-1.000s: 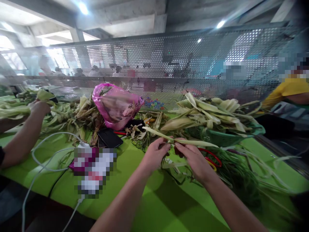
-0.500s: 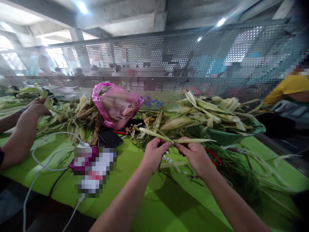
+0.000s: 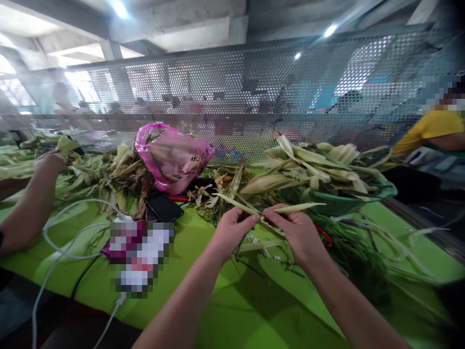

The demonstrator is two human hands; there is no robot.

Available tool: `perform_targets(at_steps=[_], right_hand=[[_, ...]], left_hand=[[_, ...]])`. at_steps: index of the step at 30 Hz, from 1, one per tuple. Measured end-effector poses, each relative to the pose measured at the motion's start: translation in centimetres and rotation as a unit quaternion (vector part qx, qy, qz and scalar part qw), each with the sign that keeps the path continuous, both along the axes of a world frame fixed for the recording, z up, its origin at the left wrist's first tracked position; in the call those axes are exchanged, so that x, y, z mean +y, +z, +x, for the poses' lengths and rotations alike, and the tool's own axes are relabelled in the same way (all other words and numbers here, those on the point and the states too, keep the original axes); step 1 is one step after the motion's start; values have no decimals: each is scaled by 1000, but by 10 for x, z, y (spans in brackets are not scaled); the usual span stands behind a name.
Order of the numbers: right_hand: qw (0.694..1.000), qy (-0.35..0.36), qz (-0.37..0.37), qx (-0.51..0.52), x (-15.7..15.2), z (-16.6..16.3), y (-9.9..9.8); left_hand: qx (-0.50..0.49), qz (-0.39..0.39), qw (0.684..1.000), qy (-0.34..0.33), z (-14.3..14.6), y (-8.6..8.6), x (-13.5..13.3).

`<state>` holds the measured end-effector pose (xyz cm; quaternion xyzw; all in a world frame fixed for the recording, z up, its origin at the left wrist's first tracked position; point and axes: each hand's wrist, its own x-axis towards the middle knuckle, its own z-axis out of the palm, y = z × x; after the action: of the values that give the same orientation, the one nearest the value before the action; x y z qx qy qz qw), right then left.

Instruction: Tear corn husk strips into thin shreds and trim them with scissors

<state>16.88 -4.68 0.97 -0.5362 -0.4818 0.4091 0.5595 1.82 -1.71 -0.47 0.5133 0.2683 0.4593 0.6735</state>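
1. We hold a pale husk strip (image 3: 232, 200) above the green table (image 3: 181, 252), in front of us, between our two hands.
2. Our left hand (image 3: 229, 232) pinches it, thumb against bent forefinger; its left length slants out past those fingers, away from us and leftward.
3. Our right hand (image 3: 296, 230) pinches too, thumb and forefinger pressed together; beyond them the right length (image 3: 303, 207) runs rightward, nearly level.
4. The long axis therefore lies crosswise to us, with a shallow bend at the middle. Both sets of fingertips sit just beside each other there, so neither hand is clearly nearer. We cannot tell whether the lengths are one piece or two, as our fingers hide the join.
5. Beyond our right hand, a husk heap (image 3: 308, 169) fills the green basket (image 3: 334, 207); green strands (image 3: 358, 261) lie to its right.
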Motion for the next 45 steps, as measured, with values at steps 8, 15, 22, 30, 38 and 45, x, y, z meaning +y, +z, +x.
perform_targets(at_steps=[8, 15, 22, 30, 38, 45], right_hand=[[999, -5, -28, 19, 6, 8, -3], [959, -21, 41, -279, 0, 8, 8], [917, 1, 200, -344, -3, -6, 7], [902, 43, 237, -357, -6, -10, 5], [927, 8, 148, -343, 0, 13, 11], [900, 17, 168, -403, 4, 15, 9]], left_hand=[[1, 17, 1000, 10, 2, 0, -2], [133, 123, 979, 98, 5, -12, 6], [241, 198, 945, 94, 10, -20, 1], [65, 77, 995, 12, 16, -22, -1], [-45, -84, 995, 27, 5, -8, 3], [17, -47, 998, 48, -1, -4, 2]])
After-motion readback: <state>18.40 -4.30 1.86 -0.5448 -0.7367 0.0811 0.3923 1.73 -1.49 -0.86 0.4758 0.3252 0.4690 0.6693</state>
